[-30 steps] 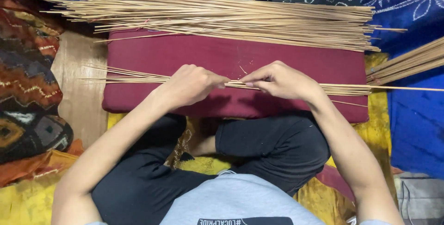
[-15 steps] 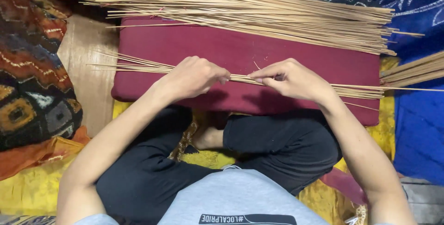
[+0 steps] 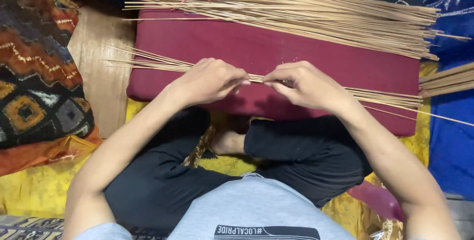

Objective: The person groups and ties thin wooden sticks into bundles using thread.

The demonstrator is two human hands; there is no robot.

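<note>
A small bundle of thin tan sticks [image 3: 148, 61] lies across a maroon cushion [image 3: 276, 47] in front of my crossed legs. My left hand [image 3: 210, 79] grips the bundle near its middle, fingers curled over it. Close beside it, my right hand [image 3: 303, 83] pinches the same sticks between thumb and fingers. The bundle's ends fan out past both hands, to the left and to the right [image 3: 390, 98]. The stretch under my palms is hidden.
A large pile of long tan sticks [image 3: 276, 10] lies along the cushion's far edge. More sticks [image 3: 447, 79] poke in at the right over blue cloth [image 3: 452, 141]. A patterned cushion [image 3: 34, 72] sits at left beside bare wood floor [image 3: 101, 67]. Yellow cloth covers the ground beneath me.
My hands have drawn closer together on the small bundle. The view has shifted slightly; the stick piles stay in place.
</note>
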